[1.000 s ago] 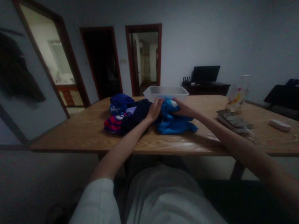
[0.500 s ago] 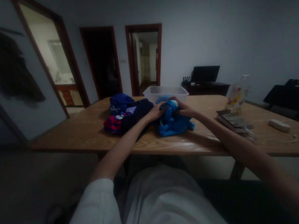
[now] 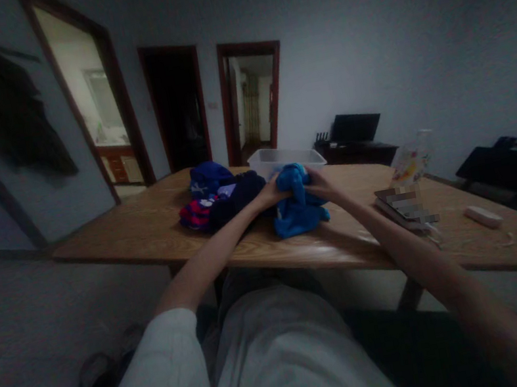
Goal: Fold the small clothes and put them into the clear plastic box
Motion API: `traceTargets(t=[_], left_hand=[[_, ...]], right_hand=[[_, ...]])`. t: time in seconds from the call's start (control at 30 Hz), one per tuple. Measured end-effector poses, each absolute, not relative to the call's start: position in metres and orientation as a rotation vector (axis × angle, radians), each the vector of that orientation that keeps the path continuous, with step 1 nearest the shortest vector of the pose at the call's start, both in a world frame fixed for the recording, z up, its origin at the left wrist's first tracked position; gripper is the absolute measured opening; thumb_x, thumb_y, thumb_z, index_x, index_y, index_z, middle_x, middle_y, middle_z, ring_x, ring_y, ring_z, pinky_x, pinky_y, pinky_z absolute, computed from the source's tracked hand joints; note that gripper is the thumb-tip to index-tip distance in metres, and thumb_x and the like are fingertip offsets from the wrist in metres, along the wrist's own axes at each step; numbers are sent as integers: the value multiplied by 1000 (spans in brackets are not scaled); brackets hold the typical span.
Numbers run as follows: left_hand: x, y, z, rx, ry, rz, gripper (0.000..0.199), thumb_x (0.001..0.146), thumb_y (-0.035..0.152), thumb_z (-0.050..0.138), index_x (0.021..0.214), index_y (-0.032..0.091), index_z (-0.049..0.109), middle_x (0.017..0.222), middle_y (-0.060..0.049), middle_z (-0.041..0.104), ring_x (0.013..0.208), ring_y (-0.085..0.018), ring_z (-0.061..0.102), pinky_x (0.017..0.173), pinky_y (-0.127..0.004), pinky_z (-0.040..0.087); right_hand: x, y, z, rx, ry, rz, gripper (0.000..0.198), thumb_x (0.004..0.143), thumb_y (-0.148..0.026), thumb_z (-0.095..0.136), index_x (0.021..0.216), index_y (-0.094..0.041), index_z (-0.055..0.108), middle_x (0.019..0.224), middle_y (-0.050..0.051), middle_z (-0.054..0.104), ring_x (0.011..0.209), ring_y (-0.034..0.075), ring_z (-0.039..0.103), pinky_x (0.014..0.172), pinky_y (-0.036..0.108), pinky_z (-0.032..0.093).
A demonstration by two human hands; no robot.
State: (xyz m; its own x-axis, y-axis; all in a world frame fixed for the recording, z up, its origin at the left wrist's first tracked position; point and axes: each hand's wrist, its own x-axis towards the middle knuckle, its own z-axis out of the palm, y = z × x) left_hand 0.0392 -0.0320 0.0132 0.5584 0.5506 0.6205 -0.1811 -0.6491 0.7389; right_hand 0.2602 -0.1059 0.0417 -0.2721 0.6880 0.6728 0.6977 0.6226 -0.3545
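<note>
A bright blue piece of clothing (image 3: 299,210) is bunched up over the near edge of the table, its lower part draping onto the wood. My left hand (image 3: 269,195) grips it from the left, and my right hand (image 3: 321,186) grips it from the right, with fingers curled round the upper bundle. The exact kind of clothing cannot be made out. Just left of my left hand lies a pile of soft cloth items: a dark navy one (image 3: 244,197), a red-and-dark striped one (image 3: 195,214) and a royal blue one (image 3: 210,178).
A clear plastic bin (image 3: 285,157) stands right behind the blue clothing. On the right of the wooden table (image 3: 116,235) are a patterned clear jug (image 3: 411,158), a flat, partly blurred stack (image 3: 404,208) and a white case (image 3: 483,216) with a thin cord.
The blue clothing has been turned and gathered between my hands; its top is now rounder and hides more of the bin's front. My hands have barely shifted.
</note>
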Motion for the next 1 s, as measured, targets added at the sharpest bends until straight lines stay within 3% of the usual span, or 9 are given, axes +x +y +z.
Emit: traceTargets(t=[0.2,0.43,0.57,0.73,0.93,1.0], left_hand=[[40,-25,12,1978,185,1233,67,67,32,85,128,17,62,127,-11,68,125,-29,61,116,-45,43],[39,-23,16,1960,185,1223,40,69,20,78,105,10,66,112,-12,71,107,-25,64,106,-43,50],[35,-28,18,1920,218,1199,28,70,20,75,96,11,67,106,-12,73,107,-26,66,106,-45,51],[33,-34,18,1960,244,1255,37,69,19,72,105,13,69,117,-13,73,116,-27,65,111,-44,48],[28,-38,17,2157,406,1304,51,71,15,63,122,12,64,126,-14,70,117,-27,65,109,-44,49],[26,-44,18,2268,487,1288,54,73,16,62,127,14,61,128,-14,69,117,-28,66,106,-43,51]], right_hand=[[259,-109,42,-1089,-2033,-77,57,82,-45,72,132,-19,64,118,12,73,108,35,67,100,53,54],[259,-106,38,-1071,-2100,-212,50,86,-37,62,130,-16,62,132,18,65,116,34,63,105,53,51],[258,-105,35,-1127,-2068,-148,65,85,-43,65,144,-17,53,136,17,63,122,36,61,108,57,48],[261,-107,33,-1282,-2031,115,87,81,-62,69,154,-19,46,146,16,59,134,40,56,116,58,43],[259,-111,41,-1295,-1876,385,77,95,-78,34,151,-28,53,158,4,50,150,33,42,127,58,29],[256,-114,42,-1324,-1878,424,77,95,-80,36,150,-30,53,157,3,51,150,33,43,127,57,30]])
